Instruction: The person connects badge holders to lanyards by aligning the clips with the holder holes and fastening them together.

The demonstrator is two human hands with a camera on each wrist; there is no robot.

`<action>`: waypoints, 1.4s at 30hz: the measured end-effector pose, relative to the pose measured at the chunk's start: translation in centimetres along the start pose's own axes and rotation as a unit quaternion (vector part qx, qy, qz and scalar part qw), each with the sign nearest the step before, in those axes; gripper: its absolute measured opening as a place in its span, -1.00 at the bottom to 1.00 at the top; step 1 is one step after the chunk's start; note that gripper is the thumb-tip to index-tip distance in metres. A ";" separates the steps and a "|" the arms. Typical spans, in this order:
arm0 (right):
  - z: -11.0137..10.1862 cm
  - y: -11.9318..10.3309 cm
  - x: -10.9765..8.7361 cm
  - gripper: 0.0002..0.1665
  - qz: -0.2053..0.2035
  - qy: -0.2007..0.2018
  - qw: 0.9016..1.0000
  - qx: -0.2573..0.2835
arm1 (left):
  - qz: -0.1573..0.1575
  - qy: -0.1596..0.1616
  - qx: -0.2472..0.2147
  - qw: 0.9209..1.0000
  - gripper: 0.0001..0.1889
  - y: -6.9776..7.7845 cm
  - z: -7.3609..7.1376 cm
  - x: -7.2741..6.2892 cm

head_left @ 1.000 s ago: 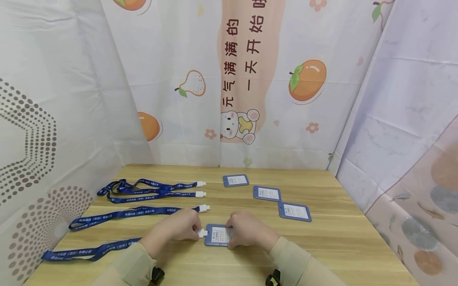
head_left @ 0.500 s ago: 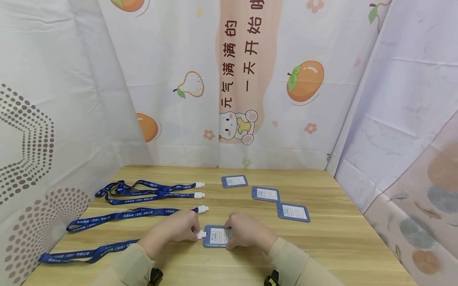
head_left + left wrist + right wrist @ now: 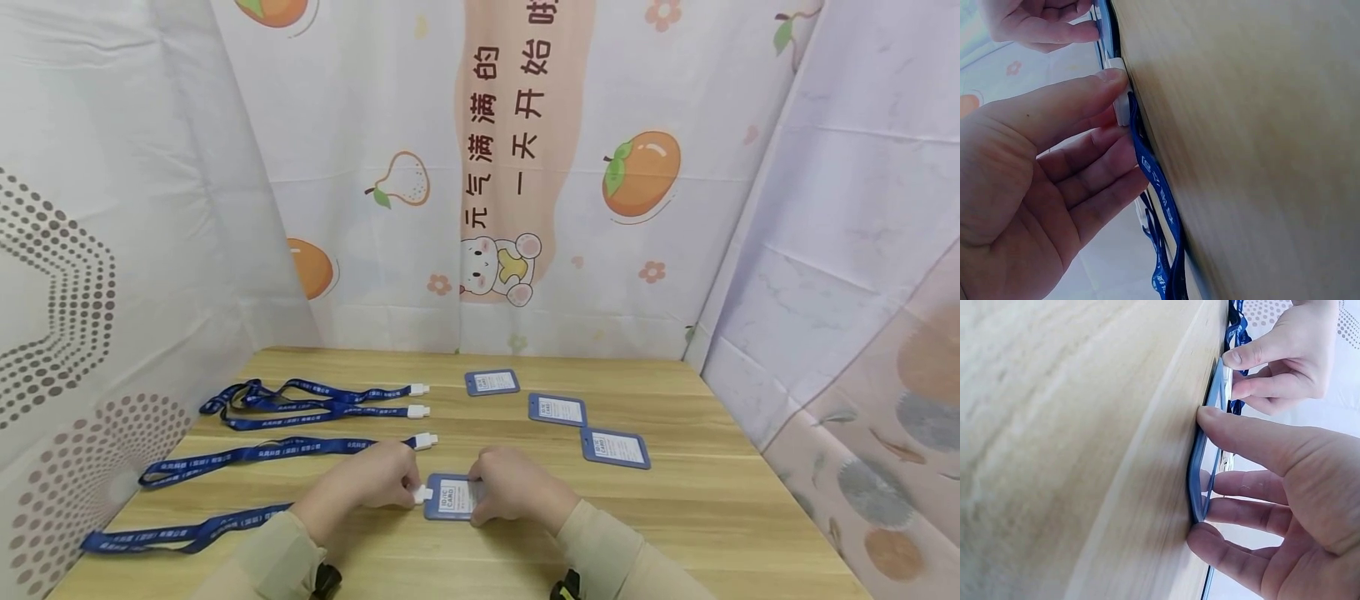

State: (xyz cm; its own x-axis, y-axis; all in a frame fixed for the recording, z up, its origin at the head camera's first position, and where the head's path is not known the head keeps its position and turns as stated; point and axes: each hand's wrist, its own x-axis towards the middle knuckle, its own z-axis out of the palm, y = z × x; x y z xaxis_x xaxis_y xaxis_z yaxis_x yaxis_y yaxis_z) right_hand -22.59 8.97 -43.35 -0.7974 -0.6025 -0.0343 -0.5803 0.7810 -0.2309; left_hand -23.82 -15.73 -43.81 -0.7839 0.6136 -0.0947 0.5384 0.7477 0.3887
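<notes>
A blue card holder (image 3: 452, 497) with a white "ID/IC CARD" insert lies flat near the front middle of the table. My right hand (image 3: 517, 487) grips its right end between thumb and fingers; the right wrist view shows the thumb on one long edge of the holder (image 3: 1196, 469). My left hand (image 3: 378, 477) pinches the white plastic clip (image 3: 1123, 111) of a blue lanyard (image 3: 225, 523). In the head view the clip's tip meets the slotted left end of the holder; whether it passes through the slot, I cannot tell. The strap trails left under my forearm.
Several more blue lanyards (image 3: 255, 452) lie at the left, their white clips (image 3: 425, 440) pointing right. Beyond my right hand are three other card holders (image 3: 617, 447), two nearly touching at their corners. Printed curtains (image 3: 375, 317) enclose the table's (image 3: 720, 500) back and sides.
The clip's tip now overlaps the holder's slotted end slightly more than before. Both hands keep their grips and have hardly moved. The head view has shifted a little.
</notes>
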 end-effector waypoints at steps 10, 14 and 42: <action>0.3 -0.6 -0.1 -0.41 0.017 0.005 1.000 -0.012 | -0.002 -0.002 0.004 1.000 -0.78 0.1 0.0 -0.1; 0.2 -0.7 -0.2 -0.41 0.018 0.002 1.000 -0.013 | 0.007 -0.001 0.007 1.000 -0.75 0.0 0.0 -0.2; 0.5 0.0 -0.5 -0.34 0.006 0.002 1.000 -0.005 | -0.015 -0.003 -0.012 1.000 -0.95 -0.2 0.3 -0.7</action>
State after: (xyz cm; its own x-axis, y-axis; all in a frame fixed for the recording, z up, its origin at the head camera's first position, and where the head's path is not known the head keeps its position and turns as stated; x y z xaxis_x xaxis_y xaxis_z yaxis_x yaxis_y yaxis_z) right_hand -22.09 9.15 -43.79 -0.8053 -0.5920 -0.0323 -0.5719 0.7900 -0.2209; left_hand -23.29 -16.25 -44.13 -0.7977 0.5927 -0.1114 0.5075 0.7596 0.4068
